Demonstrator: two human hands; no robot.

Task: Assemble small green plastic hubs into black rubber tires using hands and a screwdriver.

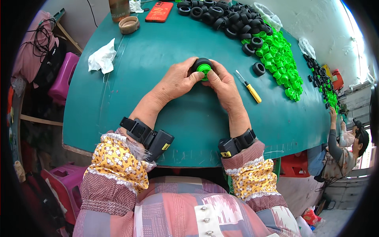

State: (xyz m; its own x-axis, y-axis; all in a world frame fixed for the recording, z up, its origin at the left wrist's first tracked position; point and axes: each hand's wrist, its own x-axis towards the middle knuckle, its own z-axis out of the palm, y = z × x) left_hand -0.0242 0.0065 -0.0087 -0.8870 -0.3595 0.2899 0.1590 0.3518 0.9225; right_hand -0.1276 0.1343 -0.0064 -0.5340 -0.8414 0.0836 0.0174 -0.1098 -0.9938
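Observation:
Over the middle of the green table, my left hand (182, 80) and my right hand (222, 83) are both closed around one toy wheel. Its black rubber tire (201, 62) is at the far side, and a bright green plastic hub (204, 70) shows on the side toward me. Both thumbs press on the hub; the other fingers are partly hidden behind the tire. Whether the hub is fully seated in the tire I cannot tell. To the right of my right hand lies a screwdriver (252, 92) with a yellow handle, and beyond it a single loose tire (259, 68).
A pile of green hubs (282, 63) and a heap of black tires (233, 17) cover the far right of the table (130, 114). At the far left are crumpled tissue (102, 58), a round lid (129, 25) and a red phone (159, 12). Another person (339, 158) works at right.

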